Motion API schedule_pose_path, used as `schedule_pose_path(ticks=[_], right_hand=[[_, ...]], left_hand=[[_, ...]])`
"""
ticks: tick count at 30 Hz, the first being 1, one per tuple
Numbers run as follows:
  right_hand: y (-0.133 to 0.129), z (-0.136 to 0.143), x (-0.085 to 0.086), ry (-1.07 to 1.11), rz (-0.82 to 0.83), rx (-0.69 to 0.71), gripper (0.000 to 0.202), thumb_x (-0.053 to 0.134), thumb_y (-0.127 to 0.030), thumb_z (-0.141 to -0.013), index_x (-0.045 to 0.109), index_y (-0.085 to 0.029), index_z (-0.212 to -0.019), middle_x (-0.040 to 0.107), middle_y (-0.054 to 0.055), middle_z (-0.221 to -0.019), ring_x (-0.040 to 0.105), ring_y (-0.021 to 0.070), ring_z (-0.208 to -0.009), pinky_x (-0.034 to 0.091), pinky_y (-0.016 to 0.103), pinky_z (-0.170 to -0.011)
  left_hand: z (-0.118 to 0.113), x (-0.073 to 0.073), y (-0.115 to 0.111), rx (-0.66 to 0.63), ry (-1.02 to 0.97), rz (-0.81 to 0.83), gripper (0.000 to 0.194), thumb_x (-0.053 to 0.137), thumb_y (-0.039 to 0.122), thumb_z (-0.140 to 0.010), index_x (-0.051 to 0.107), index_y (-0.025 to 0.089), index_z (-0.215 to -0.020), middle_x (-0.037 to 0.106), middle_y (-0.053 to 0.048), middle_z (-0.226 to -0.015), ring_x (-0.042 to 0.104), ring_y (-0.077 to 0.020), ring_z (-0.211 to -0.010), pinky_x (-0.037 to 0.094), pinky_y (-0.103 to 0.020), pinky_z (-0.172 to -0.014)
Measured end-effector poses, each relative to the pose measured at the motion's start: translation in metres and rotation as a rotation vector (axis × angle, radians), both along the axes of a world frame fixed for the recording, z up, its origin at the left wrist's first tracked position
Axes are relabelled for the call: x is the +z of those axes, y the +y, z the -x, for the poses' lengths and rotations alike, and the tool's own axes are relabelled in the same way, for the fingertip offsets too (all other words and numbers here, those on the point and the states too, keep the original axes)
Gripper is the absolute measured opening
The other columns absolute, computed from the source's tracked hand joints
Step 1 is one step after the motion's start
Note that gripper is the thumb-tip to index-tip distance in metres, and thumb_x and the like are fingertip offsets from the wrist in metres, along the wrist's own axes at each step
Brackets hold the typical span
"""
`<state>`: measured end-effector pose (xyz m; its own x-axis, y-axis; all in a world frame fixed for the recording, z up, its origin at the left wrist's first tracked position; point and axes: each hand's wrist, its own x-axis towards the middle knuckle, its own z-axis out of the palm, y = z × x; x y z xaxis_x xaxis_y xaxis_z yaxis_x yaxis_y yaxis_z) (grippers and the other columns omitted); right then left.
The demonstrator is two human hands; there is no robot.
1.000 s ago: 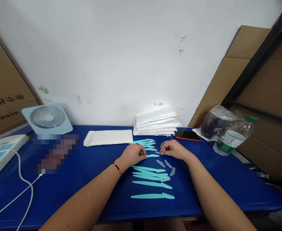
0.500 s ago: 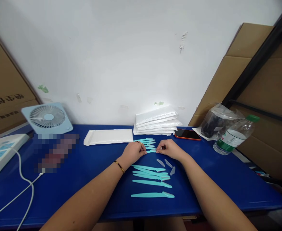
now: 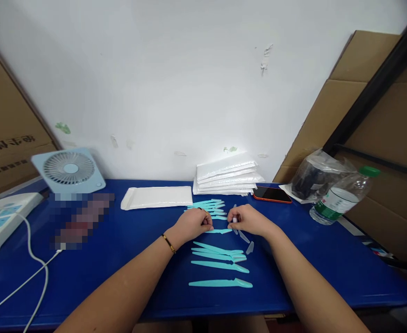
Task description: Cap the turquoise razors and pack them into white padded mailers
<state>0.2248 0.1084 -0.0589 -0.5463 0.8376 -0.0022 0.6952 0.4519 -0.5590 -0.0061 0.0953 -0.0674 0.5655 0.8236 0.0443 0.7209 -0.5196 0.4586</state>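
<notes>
A teal eyebrow razor [image 3: 221, 231] lies stretched between my two hands, just above or on the blue table. My left hand [image 3: 198, 223], with a ring and a bracelet, pinches its handle end. At its blade end, the fingertips of my right hand [image 3: 243, 219] are closed; something pale among those fingers is too small to name. Beyond them lies a row of teal razors [image 3: 210, 203], partly covered by my left hand. Nearer to me are several more razors [image 3: 219, 265], the closest one [image 3: 220, 283] set apart. Small clear blade covers [image 3: 244, 237] lie beside my right hand.
At the back are a stack of white padded envelopes [image 3: 227, 178], a single envelope [image 3: 158, 197] and a phone [image 3: 272, 194]. To the right stand a water bottle [image 3: 342, 199] and a bagged cup [image 3: 305, 178]. A fan [image 3: 70, 170], power strip [image 3: 5, 217] and white cable [image 3: 29, 240] occupy the left.
Both hands have come nearer to me from the far row, leaving a razor there. A razor from the near group is now between my hands.
</notes>
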Motion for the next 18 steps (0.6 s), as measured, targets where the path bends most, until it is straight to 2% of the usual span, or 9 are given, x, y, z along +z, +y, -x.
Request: schedule_pose_path(ticks=[2,4,8,13,18], right_hand=[[0.002,-0.005,0.002,0.003,-0.037,-0.021,0.016,0.061,-0.031,-0.073,0.069,-0.018,-0.080,0.061,0.001,-0.069,0.053,0.0121,-0.061,0.037,0.021,-0.055],[0.001,-0.011,0.006,0.022,-0.022,0.031,0.018,0.059,-0.028,-0.075,0.069,-0.019,-0.087,0.063,0.002,-0.076,0.053,0.0122,-0.063,0.039,0.022,-0.057],[0.002,-0.019,0.009,0.026,0.032,0.141,0.018,0.067,-0.027,-0.068,0.070,-0.020,-0.084,0.062,0.003,-0.082,0.055,0.0129,-0.067,0.041,0.022,-0.059],[0.009,-0.021,0.001,0.008,0.037,0.058,0.018,0.061,-0.034,-0.074,0.070,-0.018,-0.076,0.064,0.003,-0.077,0.056,0.0133,-0.066,0.040,0.022,-0.058],[0.012,-0.024,-0.002,0.009,0.016,-0.029,0.021,0.067,-0.035,-0.068,0.070,-0.018,-0.081,0.064,0.001,-0.071,0.055,0.0124,-0.060,0.039,0.022,-0.053]], left_hand=[[0.002,0.001,0.000,-0.016,-0.001,-0.040,0.019,0.063,0.039,-0.073,0.066,0.021,-0.079,0.064,0.001,-0.074,0.055,-0.0124,-0.068,0.034,-0.021,-0.057],[0.002,0.002,-0.001,-0.040,0.006,-0.048,0.023,0.066,0.042,-0.069,0.066,0.021,-0.080,0.065,0.000,-0.076,0.055,-0.0129,-0.069,0.034,-0.021,-0.056],[0.003,0.003,-0.003,-0.035,0.029,-0.038,0.014,0.060,0.033,-0.075,0.066,0.021,-0.075,0.065,0.000,-0.071,0.054,-0.0120,-0.064,0.031,-0.021,-0.053],[0.005,0.004,0.000,-0.023,0.011,-0.036,0.017,0.057,0.034,-0.078,0.067,0.021,-0.076,0.065,0.000,-0.069,0.054,-0.0114,-0.061,0.032,-0.021,-0.052],[0.004,0.003,0.001,-0.006,0.017,-0.001,0.013,0.062,0.033,-0.073,0.066,0.021,-0.075,0.065,0.001,-0.069,0.054,-0.0109,-0.060,0.031,-0.020,-0.050]])
